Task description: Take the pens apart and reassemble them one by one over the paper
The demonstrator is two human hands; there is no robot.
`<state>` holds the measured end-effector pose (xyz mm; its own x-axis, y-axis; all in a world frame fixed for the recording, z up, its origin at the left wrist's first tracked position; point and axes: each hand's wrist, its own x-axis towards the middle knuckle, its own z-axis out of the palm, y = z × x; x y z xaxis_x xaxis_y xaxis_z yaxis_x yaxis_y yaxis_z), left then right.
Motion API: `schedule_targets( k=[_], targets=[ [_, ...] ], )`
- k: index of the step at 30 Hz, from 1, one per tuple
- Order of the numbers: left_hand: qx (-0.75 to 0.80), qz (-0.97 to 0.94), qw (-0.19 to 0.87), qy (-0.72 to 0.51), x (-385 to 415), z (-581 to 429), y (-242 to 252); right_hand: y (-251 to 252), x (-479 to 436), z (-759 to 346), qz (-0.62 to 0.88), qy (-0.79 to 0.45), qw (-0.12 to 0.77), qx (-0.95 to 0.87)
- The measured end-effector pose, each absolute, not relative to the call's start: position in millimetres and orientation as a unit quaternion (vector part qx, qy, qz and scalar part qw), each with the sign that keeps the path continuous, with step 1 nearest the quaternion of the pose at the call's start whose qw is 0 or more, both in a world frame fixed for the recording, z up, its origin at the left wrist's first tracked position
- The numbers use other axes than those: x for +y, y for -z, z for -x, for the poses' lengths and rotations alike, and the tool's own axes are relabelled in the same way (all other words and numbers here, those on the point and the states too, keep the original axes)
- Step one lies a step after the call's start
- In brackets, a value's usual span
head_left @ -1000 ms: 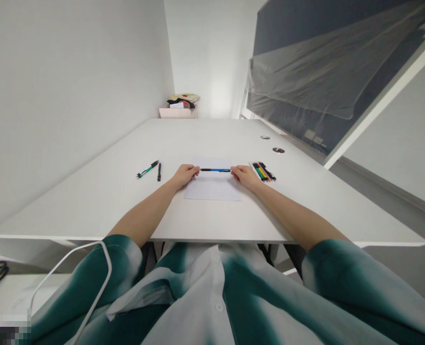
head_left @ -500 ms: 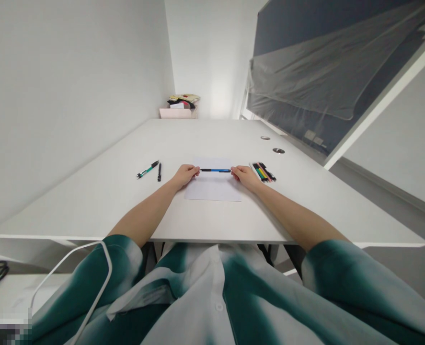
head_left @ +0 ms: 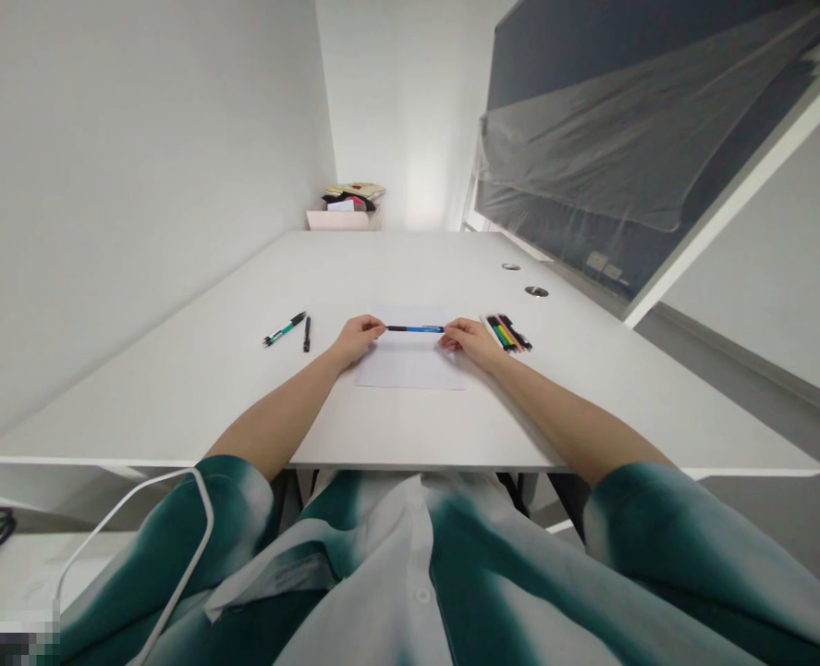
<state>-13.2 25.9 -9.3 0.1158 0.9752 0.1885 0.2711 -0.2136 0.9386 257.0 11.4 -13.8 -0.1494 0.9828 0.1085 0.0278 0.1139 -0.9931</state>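
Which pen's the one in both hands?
The blue-barrelled pen, held at its ends by the left hand and right hand over the paper sheet; the other pens lie on the desk.

One sheet of paper (head_left: 410,365) lies on the desk (head_left: 174,407). Across the sheet are one blue pen (head_left: 415,328), one left hand (head_left: 358,339) and one right hand (head_left: 471,340). Left of the sheet lie two pens (head_left: 284,328); right of it, one bunch of pens (head_left: 505,333), too tightly packed to count, and two round grommets (head_left: 524,277) farther off.

On the desk (head_left: 174,398), a sheet (head_left: 410,365) is laid, a pen (head_left: 415,328) is held over it, two pens (head_left: 285,327) are placed to the left, a bunch (head_left: 505,333) to the right, and a box (head_left: 342,219) is seen beyond!
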Motion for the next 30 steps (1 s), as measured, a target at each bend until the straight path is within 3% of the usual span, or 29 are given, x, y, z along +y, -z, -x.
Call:
schedule_targets(
  k=[5, 14, 21, 30],
  targets=[
    [0.469, -0.680, 0.364, -0.431, 25.4, 11.2, 8.9, 14.1, 11.4, -257.6, 0.439, -0.476, 0.479, -0.593],
    [0.461, -0.761, 0.244, -0.384, 11.0, 0.9, 5.4, 8.0, -2.8, -245.4, 0.469, -0.203, 0.339, -0.790],
    [0.460, -0.784, 0.181, -0.376, 0.8, -6.7, -2.1, 1.4, -10.7, -240.4, 0.489, -0.128, 0.262, -0.822],
    [0.482, -0.769, 0.200, -0.371, 1.2, -10.6, -1.2, -3.4, -14.4, -240.1, 0.494, -0.102, 0.222, -0.835]
  ],
)
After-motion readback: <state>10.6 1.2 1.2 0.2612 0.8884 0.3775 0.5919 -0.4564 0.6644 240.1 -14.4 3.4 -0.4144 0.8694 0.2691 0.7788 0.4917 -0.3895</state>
